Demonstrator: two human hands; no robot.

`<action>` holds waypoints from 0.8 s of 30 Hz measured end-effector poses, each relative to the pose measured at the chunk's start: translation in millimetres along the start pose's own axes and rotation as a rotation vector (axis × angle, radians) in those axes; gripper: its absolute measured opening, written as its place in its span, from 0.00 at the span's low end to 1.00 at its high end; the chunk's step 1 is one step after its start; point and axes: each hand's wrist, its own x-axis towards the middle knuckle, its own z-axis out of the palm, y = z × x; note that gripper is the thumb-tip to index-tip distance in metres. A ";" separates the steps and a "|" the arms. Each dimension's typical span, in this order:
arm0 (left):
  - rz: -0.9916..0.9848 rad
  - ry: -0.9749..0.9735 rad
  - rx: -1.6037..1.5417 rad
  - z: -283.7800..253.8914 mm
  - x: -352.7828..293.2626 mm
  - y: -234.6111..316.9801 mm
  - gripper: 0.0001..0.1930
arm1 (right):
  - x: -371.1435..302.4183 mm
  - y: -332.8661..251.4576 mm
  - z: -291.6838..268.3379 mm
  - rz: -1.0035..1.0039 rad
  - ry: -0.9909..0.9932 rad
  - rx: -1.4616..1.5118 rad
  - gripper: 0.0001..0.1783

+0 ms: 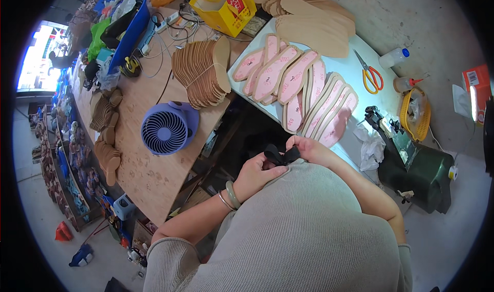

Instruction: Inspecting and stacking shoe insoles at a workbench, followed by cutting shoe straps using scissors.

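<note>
Close to my body, in front of the grey knit top, a black bow-like piece of fabric [282, 156] is between my two hands. My left hand [256, 174], with bangles at its wrist, has its fingers closed on the left end of it. At the other end my right hand [307, 149] pinches the fabric near its upper edge. The fingertips are partly hidden behind the fabric. Just beyond my right hand, pink-topped insoles [294, 78] lie in overlapping stacks on the white table [355, 60].
Orange-handled scissors [371, 80], a clear bottle [394, 58] and a dark green sewing machine [419, 176] are on the right. A purple fan [165, 130] and a tied bundle of brown insoles [201, 72] stand on the wooden table [154, 181]. A yellow bag [222, 9] is at the back.
</note>
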 end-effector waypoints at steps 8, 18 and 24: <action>0.033 -0.022 -0.044 0.2 -4.0 1.0 0.22 | 5.7 14.0 -5.8 0.009 0.060 -0.010 0.09; 0.098 -0.097 -0.580 -8.6 2.4 -40.3 0.15 | 8.0 16.0 -10.2 0.003 0.025 -0.073 0.10; 0.104 -0.102 -0.643 -9.0 0.9 -43.3 0.13 | 8.2 8.8 0.8 0.012 0.039 -0.033 0.13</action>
